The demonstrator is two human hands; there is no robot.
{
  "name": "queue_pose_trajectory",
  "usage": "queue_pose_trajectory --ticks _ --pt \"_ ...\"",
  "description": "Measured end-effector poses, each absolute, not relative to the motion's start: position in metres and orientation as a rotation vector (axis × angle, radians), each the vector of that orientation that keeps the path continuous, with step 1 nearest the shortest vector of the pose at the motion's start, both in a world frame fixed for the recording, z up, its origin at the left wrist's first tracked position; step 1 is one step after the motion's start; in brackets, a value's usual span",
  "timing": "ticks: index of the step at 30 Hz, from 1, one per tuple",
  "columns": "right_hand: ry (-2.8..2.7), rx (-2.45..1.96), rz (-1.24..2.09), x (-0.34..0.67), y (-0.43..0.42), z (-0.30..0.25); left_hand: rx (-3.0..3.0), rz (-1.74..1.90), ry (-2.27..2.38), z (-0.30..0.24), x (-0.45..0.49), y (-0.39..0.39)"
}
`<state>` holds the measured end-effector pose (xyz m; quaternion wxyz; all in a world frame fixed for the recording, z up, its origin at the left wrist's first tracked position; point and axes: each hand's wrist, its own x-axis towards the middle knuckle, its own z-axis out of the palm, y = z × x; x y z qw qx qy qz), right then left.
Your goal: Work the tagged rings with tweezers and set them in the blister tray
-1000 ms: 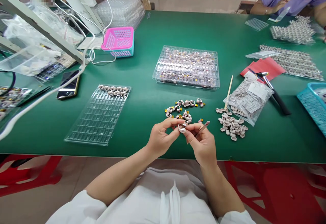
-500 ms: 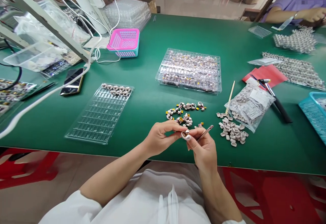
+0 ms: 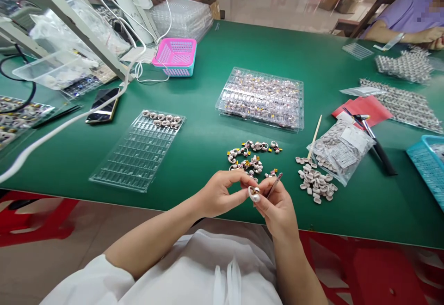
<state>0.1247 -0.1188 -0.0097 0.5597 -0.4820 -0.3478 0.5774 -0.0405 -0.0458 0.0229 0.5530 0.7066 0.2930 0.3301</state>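
Above the table's near edge, my left hand (image 3: 224, 193) pinches a small whitish ring-shaped part (image 3: 252, 194) between thumb and fingers. My right hand (image 3: 279, 208) is closed too, touching the same part with its fingertips. It also keeps a thin flat-ended stick-like tool (image 3: 275, 185) tucked between its fingers. Just beyond my hands lies a loose cluster of similar ring-shaped parts (image 3: 257, 146) with yellow tabs. To the right is a pile of small pale caps (image 3: 317, 182). A clear compartment tray (image 3: 125, 157) at left has several round pieces in its far rows.
Stacked filled trays (image 3: 262, 97) stand mid-table. A bag of caps (image 3: 343, 145), a wooden stick (image 3: 315, 134) and a black-handled tool (image 3: 381, 152) lie right, near a blue basket (image 3: 426, 166). At left are a phone (image 3: 103, 105), a white cable (image 3: 69, 127) and a pink basket (image 3: 176, 51). Another person (image 3: 405, 14) sits far right.
The view has shifted slightly. My hands stay together around the part, its ring now turned more upright. The tool in my right hand has tilted steeper.
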Motion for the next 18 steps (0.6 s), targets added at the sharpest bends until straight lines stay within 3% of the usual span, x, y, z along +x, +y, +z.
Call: queue_pose_trajectory --ticks 12,18 --pt "-1.463 -1.191 0.366 0.132 -0.129 -0.011 1.393 0.781 0.853 0.029 -0.035 -0.061" --pt "-1.535 -1.164 0.238 0.130 -0.126 -0.009 1.306 0.798 0.870 0.029 -0.033 -0.062"
